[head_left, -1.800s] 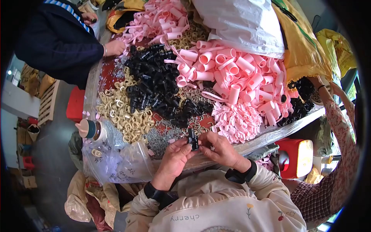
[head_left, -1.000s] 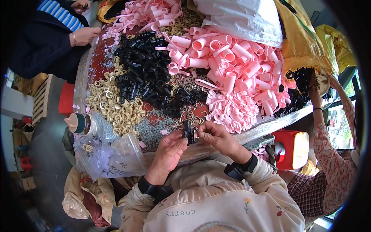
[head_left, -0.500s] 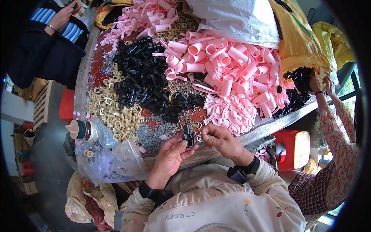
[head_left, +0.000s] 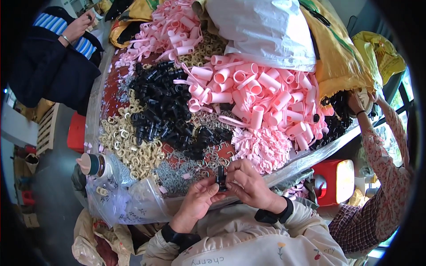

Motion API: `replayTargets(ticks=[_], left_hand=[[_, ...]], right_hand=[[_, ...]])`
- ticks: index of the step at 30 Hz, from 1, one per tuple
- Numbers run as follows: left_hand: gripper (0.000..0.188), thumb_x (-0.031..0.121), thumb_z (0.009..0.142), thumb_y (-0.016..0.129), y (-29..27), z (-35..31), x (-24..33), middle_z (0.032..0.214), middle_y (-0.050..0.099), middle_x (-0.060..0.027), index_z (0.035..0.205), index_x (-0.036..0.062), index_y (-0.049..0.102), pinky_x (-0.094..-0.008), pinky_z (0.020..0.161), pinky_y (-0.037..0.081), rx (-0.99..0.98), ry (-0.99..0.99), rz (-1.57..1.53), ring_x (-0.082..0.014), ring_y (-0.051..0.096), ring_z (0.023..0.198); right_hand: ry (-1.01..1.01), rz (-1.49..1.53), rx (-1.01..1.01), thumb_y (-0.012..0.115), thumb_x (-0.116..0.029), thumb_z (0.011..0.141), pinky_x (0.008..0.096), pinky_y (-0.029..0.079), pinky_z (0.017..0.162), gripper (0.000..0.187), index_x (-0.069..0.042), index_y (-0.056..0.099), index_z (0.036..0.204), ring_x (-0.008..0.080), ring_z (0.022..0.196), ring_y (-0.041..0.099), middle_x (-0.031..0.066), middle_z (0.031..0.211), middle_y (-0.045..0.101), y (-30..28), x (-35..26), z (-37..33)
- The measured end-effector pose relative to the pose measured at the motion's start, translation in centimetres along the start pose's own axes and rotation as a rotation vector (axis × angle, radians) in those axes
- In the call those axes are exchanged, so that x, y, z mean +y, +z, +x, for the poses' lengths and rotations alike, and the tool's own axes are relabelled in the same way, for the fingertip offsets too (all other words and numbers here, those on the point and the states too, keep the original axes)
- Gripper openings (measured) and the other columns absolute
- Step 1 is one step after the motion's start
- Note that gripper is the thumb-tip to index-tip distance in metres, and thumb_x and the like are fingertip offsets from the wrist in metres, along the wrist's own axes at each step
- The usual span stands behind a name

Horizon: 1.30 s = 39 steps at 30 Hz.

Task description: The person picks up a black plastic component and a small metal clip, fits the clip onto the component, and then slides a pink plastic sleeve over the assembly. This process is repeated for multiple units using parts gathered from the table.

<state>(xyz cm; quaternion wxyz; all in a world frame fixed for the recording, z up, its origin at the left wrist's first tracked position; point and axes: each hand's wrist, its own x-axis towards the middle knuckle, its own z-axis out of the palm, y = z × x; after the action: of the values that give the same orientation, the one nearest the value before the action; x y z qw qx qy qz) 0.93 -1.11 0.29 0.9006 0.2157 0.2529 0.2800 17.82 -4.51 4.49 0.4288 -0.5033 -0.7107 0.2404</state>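
Observation:
Above the table's near edge I hold a small black plastic fitting (head_left: 221,174) upright. My left hand (head_left: 199,199) is closed on its lower end, thumb and fingers pinching it. Against its other side press the bent fingers of my right hand (head_left: 249,182), covering part of it. Whether those fingers also hold a smaller piece is hidden. Just beyond my hands lie metal wire hooks (head_left: 218,154) and a heap of small grey screws (head_left: 175,174). Farther back rises a pile of similar black fittings (head_left: 162,104).
Pink tubes with straps (head_left: 257,88), small pink pieces (head_left: 262,148) and beige rings (head_left: 133,137) are heaped about. A lidded jar (head_left: 94,164) and clear bags (head_left: 144,199) sit at the near left. One co-worker (head_left: 55,66) stands left, another's arms (head_left: 377,133) reach in right.
My right hand has come left onto the black fitting, from which it was apart before. Both hands and the fitting sit lower in the picture.

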Motion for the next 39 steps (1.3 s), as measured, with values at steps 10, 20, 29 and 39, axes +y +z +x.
replayTargets(ticks=[10,20,29,39], left_hand=[[0.023,0.011,0.081,0.05,0.5,-0.1,-0.2,0.094,0.057,-0.0094,0.102,0.0016,0.05,-0.0307,0.07,0.05,0.021,-0.046,0.029,-0.0193,0.058,0.079],[0.022,0.007,0.08,0.051,0.8,-0.7,-0.3,0.094,0.057,-0.011,0.1,-0.0012,0.051,-0.0274,0.069,0.05,0.051,-0.092,0.142,-0.0199,0.059,0.079],[0.023,0.008,0.081,0.049,-2.8,-2.2,2.8,0.094,0.056,-0.0153,0.1,-0.0036,0.05,-0.0254,0.066,0.05,0.194,0.159,-0.014,-0.021,0.058,0.081],[0.025,0.012,0.08,0.051,-4.8,-7.3,6.4,0.095,0.056,-0.0147,0.101,-0.0013,0.05,-0.0268,0.073,0.048,0.361,0.455,-0.122,-0.0216,0.057,0.086]], right_hand=[[-0.026,-0.161,-0.002,0.057,-0.004,0.067,0.0329,0.034,0.068,0.015,-0.006,0.05,0.08,0.025,0.078,0.041,0.0086,0.09,0.044,-0.2,-0.4,-0.9],[0.093,0.078,-0.037,0.061,-0.005,0.066,0.0327,0.037,0.072,0.018,-0.006,0.05,0.08,0.0258,0.084,0.045,0.0088,0.086,0.045,-0.2,-0.4,-1.5],[0.149,-0.054,-0.351,0.059,-0.013,0.07,0.0361,0.039,0.069,0.016,-0.006,0.05,0.082,0.0239,0.081,0.049,0.0078,0.082,0.048,-0.7,2.4,1.1],[-0.16,-0.799,-0.403,0.057,-0.018,0.065,0.0328,0.041,0.059,0.018,-0.01,0.052,0.081,0.0213,0.069,0.052,0.0056,0.078,0.047,1.4,5.1,3.9]])
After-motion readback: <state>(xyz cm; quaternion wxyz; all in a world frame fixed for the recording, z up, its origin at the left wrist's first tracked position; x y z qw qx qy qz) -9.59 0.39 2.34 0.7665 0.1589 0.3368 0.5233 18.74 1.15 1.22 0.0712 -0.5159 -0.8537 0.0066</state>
